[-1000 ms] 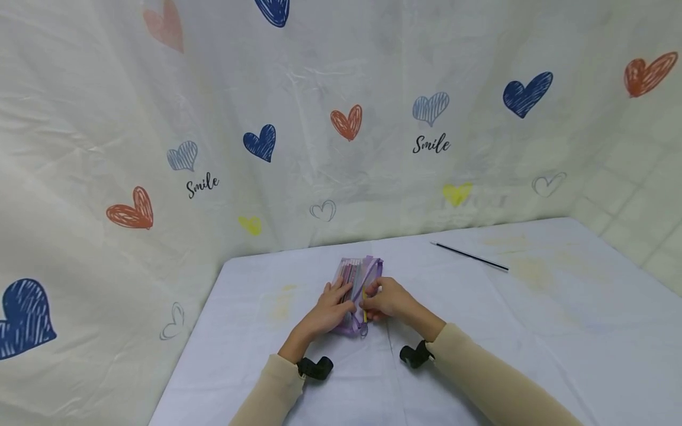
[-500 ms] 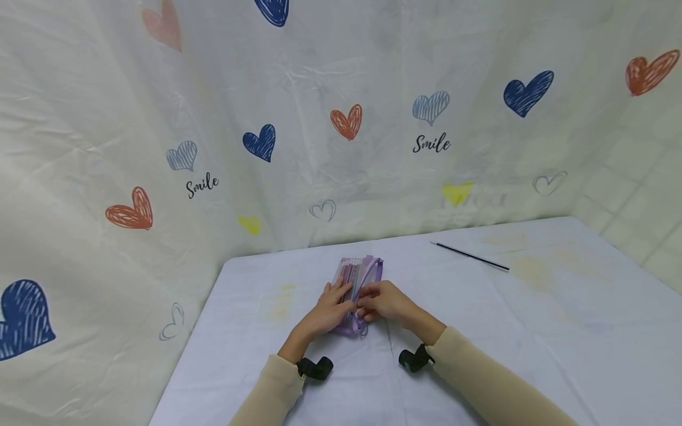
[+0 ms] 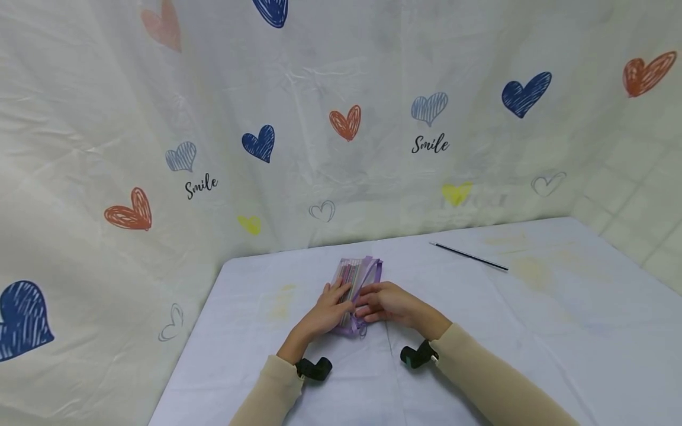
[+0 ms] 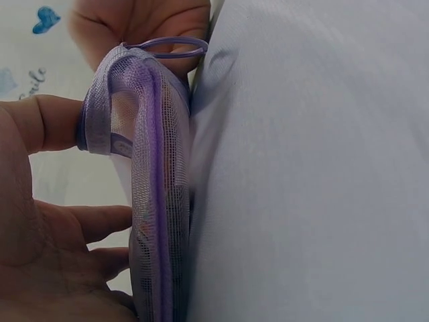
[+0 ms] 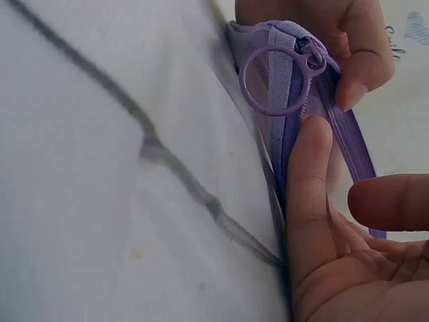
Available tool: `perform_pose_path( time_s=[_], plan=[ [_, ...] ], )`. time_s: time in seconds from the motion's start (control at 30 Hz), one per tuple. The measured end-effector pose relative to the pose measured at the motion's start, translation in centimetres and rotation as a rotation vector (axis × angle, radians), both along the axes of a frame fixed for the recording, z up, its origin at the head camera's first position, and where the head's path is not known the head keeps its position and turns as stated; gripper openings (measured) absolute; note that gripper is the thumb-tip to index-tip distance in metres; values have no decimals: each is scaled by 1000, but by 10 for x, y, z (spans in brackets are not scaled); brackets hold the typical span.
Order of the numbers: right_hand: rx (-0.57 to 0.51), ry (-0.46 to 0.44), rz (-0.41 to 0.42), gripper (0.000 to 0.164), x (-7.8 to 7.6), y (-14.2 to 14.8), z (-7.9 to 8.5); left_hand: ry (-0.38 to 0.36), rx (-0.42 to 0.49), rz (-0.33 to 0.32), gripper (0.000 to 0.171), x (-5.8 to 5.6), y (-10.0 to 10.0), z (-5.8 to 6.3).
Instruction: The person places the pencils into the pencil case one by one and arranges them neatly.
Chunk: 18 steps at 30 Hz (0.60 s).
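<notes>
A translucent mesh pencil pouch with purple zip edges lies on the table, several pencils showing through it. My left hand rests over its left side with fingers spread, and the thumb touches the lifted zip edge. My right hand is at the pouch's right side, fingers extended along the opening. In the right wrist view its fingertip lies against the purple zip, with the thumb apart. A purple ring pull hangs from the zip's near end.
A black pencil lies on the white-covered table, behind and right of the pouch. Behind the table hangs a pale curtain printed with hearts. Each wrist wears a small black camera.
The yellow pencil that my right hand pinched at the pouch opening is out of sight. My right fingers have loosened and straightened along the pouch's edge. The left hand stays in place.
</notes>
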State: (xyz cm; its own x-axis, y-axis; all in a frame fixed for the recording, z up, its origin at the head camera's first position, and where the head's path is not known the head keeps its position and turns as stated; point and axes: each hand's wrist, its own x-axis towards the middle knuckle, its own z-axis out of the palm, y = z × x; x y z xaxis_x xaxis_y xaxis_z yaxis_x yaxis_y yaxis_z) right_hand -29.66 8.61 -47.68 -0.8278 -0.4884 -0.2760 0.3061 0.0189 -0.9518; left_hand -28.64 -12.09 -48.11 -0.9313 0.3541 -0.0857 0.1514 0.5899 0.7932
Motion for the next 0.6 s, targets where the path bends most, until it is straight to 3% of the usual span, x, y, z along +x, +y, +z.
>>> perform_pose_path(
  time_s=[0.6],
  plan=[
    [-49,-31,-7,48,2,4,-2,0,15,2,76,0,0,1]
  ],
)
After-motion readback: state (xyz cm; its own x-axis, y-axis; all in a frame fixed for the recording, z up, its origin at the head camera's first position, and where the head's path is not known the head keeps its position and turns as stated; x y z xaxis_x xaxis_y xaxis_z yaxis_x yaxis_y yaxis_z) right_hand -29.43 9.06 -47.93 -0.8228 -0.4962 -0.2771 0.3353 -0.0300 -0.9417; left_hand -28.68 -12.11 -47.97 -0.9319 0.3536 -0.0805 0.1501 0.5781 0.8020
